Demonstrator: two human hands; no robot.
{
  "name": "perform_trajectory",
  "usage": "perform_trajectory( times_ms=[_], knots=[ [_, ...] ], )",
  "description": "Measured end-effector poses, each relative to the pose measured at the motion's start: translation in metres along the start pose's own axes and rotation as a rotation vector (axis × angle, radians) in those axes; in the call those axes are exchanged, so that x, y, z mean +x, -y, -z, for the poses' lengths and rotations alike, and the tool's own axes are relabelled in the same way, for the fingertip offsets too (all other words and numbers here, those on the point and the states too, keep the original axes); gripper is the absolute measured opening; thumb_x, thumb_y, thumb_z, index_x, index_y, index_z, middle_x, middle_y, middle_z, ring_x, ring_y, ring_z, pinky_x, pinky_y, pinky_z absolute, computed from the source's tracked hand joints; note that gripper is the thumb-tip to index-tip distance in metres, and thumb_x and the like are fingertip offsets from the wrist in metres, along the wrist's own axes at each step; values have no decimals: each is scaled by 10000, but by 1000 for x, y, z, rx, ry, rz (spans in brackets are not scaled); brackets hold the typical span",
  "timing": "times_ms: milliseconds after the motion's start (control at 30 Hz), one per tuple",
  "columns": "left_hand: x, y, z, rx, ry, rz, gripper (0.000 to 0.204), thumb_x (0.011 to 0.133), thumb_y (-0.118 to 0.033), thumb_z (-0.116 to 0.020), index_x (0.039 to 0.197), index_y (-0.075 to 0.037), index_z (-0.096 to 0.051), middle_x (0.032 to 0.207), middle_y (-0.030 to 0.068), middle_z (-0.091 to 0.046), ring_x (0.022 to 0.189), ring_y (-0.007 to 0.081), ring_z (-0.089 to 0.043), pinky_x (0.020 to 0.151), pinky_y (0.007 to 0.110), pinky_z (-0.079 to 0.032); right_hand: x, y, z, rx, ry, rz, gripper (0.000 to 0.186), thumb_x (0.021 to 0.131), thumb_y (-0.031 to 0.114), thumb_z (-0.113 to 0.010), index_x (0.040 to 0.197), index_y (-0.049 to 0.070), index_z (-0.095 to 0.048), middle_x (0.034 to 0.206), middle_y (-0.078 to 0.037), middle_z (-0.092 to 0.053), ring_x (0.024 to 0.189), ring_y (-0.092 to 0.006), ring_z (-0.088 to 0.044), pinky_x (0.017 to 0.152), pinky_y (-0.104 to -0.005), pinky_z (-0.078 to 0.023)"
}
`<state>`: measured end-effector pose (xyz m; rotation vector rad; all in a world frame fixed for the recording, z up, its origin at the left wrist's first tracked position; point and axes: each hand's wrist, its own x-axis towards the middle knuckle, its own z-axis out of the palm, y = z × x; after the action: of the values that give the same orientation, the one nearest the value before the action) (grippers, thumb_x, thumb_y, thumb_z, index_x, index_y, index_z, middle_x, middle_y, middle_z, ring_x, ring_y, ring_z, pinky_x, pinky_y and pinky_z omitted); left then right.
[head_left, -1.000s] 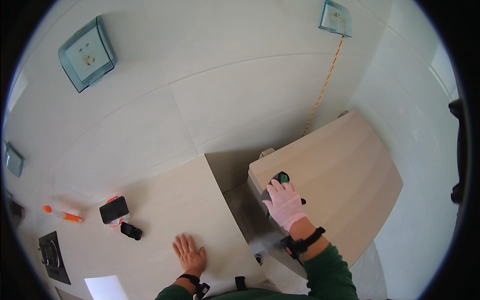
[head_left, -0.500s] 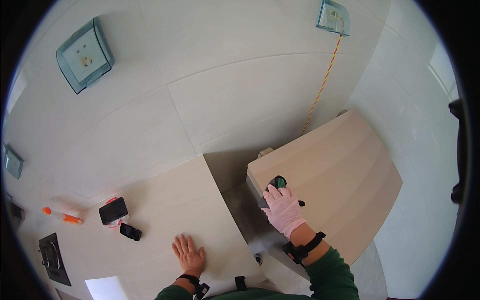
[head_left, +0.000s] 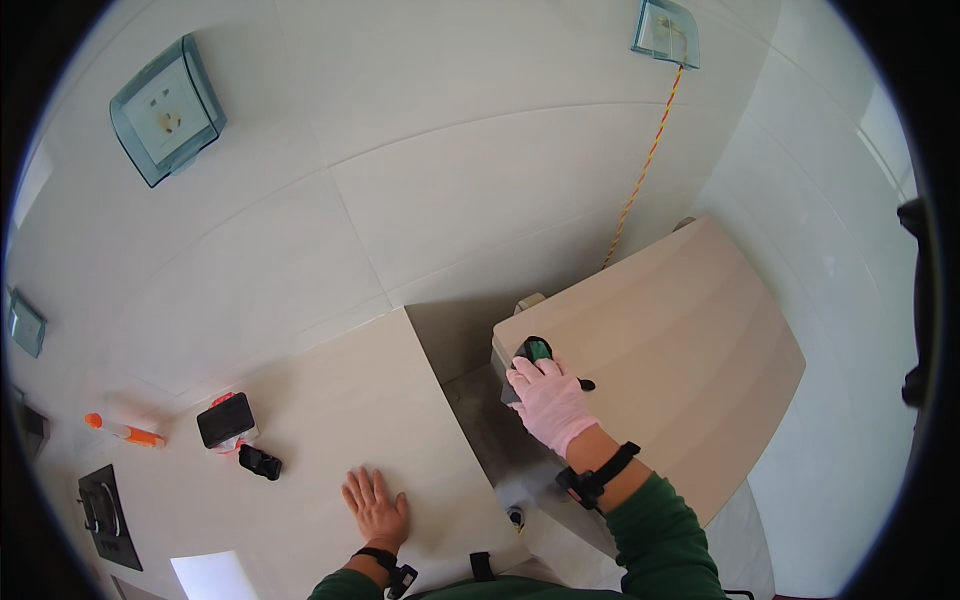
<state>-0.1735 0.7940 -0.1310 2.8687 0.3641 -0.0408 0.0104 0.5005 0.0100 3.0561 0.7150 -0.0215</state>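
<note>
The right hand [head_left: 553, 408], pink-gloved, has its grip wrapped over a dark-and-green item [head_left: 537, 349] at the left edge of a beige panel [head_left: 690, 340]. The step in hand looks like working that item along the edge; the next move calls for a secure hold against slipping off. The bare left hand [head_left: 378, 514] lies flat, holding nothing, on the worktop [head_left: 370, 400]

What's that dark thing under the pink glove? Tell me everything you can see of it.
The dark thing looks like folded cloth, though I can't be sure. It has a black edge around a green patch at its far end, grey at the left, and a small black bit poking out at the right. It lies at the left edge of the beige top. The gloved right hand covers its middle from above, hiding the rest.
</note>
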Motion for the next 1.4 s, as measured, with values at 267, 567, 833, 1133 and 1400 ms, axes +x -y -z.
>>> perform_trajectory(
  times_ms=[267, 567, 833, 1133, 1400],
  knots=[
    [1, -1, 2, -9, 17, 4, 701, 846, -363, -590, 1413, 11, -418, 1531, 248, -286, 1469, 413, -121, 1196, 549, -24, 18, -2, 1, 73, -49, -11, 446, 846, 324, -670, 1233, 120, -582, 1250, -29, -547, 1111, -234, -529, 1027, -411, -383],
    [0, -2, 3, -19, 12, 0, 694, 849, -362, -589, 1410, 10, -422, 1530, 252, -288, 1467, 417, -125, 1193, 557, -28, 32, -1, -4, 60, -74, -16, 433, 858, 318, -661, 1229, 109, -584, 1265, -29, -542, 1119, -242, -527, 1027, -416, -384],
    [-1, 1, 0, -19, 9, 9, 692, 843, -362, -595, 1405, 7, -430, 1528, 251, -292, 1466, 415, -131, 1192, 556, -29, -2, 0, 5, 11, 17, -5, 440, 837, 302, -679, 1216, 101, -577, 1264, -39, -543, 1105, -256, -530, 1020, -413, -395],
    [1, 0, 0, -7, -6, 1, 692, 843, -367, -599, 1404, 4, -433, 1524, 249, -301, 1467, 416, -127, 1194, 553, -24, 9, -4, 1, 109, -88, -2, 411, 839, 286, -683, 1194, 109, -579, 1250, -33, -548, 1087, -256, -530, 981, -408, -417],
    [0, -1, 1, -6, -10, -9, 691, 842, -363, -599, 1401, 7, -434, 1523, 252, -301, 1466, 419, -129, 1194, 555, -32, 22, -3, -2, 71, -144, 14, 448, 829, 291, -691, 1223, 113, -572, 1250, -17, -543, 1096, -231, -528, 1011, -401, -395]
  ],
)
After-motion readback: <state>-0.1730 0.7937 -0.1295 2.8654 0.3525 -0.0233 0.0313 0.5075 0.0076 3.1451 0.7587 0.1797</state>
